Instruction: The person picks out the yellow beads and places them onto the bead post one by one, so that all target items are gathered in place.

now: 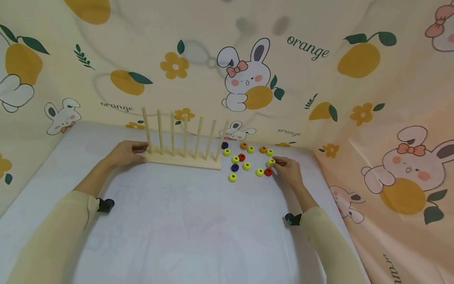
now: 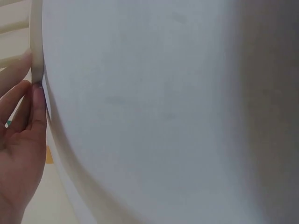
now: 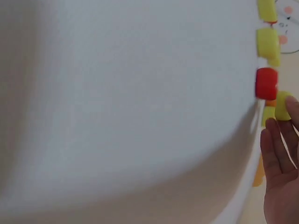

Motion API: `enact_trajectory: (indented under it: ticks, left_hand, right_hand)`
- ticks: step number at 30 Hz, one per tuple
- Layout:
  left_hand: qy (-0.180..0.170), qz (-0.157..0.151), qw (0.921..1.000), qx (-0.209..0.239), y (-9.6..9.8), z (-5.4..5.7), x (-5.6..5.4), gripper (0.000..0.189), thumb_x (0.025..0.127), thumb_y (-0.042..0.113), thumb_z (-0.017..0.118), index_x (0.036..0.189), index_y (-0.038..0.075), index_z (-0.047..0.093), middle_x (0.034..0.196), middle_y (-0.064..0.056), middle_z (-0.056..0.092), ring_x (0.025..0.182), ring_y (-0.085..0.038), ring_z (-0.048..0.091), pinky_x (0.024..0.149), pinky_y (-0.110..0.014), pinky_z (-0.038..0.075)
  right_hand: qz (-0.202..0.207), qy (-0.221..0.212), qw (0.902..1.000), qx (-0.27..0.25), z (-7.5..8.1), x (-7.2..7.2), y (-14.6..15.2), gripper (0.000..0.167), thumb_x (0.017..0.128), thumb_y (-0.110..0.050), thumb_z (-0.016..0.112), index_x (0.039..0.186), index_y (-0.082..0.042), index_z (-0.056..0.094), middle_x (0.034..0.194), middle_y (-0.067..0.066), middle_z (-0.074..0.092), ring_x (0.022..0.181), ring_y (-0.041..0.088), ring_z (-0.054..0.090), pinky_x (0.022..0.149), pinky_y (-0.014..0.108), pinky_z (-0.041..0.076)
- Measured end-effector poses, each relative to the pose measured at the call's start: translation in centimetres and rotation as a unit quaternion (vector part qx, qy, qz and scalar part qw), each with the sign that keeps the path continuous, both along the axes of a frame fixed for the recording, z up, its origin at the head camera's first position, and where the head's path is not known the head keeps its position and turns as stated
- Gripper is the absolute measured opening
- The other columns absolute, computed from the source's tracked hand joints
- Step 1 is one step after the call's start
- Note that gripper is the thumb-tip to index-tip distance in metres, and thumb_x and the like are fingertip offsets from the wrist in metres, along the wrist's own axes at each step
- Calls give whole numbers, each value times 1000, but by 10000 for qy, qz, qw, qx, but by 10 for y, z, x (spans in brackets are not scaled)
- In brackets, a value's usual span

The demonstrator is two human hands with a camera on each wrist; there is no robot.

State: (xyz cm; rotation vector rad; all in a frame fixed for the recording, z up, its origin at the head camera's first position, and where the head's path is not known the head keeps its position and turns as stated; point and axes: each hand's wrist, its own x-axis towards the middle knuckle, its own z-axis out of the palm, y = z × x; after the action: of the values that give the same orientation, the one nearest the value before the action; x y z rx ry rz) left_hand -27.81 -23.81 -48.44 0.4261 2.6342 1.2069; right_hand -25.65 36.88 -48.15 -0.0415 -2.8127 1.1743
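I see a white counter (image 1: 177, 221) under everything. Behind it and along the right hangs a cream backdrop cloth (image 1: 354, 118) printed with rabbits, oranges, flowers and the word "orange". Loose beads I'm leaving alone: two blue beads (image 1: 235, 167), two orange beads (image 1: 263, 149), several yellow ones.

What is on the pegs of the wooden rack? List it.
Nothing: all seven pegs of the rack stand bare. The beads lie on the table beside it. The left hand covers the rack's left end.
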Motion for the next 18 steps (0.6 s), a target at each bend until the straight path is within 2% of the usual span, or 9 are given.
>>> enact_trajectory:
  ticks: [4,9,14,18]
  left_hand:
    - [25,16,10000,15,0,0,1,66,84,9,78,140,-11,47,139,-30,51,126,-43,53,109,-53,41]
    - [50,-55,10000,14,2,1,1,66,85,10,79,139,-12,48,139,-30,51,126,-44,53,108,-53,41]
    - [14,-57,10000,21,3,-1,-1,67,84,11,79,139,-11,48,139,-30,51,127,-43,52,109,-53,41]
    - [-26,-6,10000,40,2,-1,-2,69,84,12,80,140,-12,47,140,-30,50,127,-43,52,109,-53,41]
  right_hand:
    - [175,256,9995,-113,8,-1,-7,33,90,-13,74,122,-5,71,118,15,70,103,29,70,84,27,59]
    - [344,702,9967,-219,18,-2,-15,31,87,-9,77,117,-1,72,111,17,73,99,30,71,77,13,55]
    - [452,930,9941,-315,35,-3,-27,31,85,-12,80,114,-4,74,105,13,74,95,27,72,75,15,57]
    - [592,1023,9924,-330,48,-2,-37,33,85,-16,80,115,-5,74,108,11,74,96,25,72,77,19,58]
